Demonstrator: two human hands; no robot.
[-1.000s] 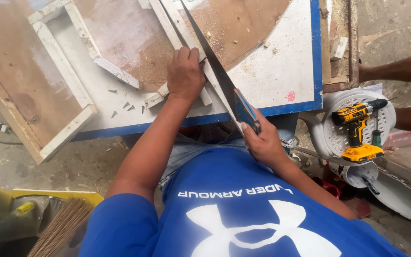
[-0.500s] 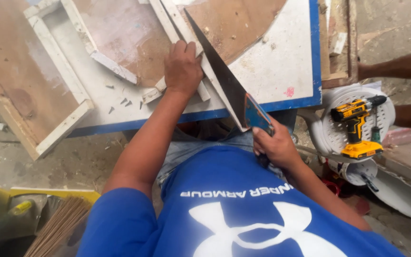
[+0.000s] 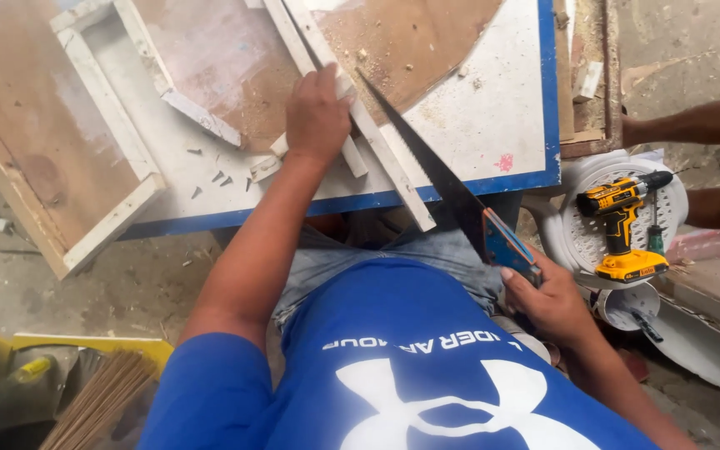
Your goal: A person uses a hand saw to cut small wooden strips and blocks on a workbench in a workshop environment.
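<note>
I count one handsaw (image 3: 435,179), one yellow drill (image 3: 622,225), two white fan grilles (image 3: 585,242) and one wooden frame (image 3: 114,142).
</note>
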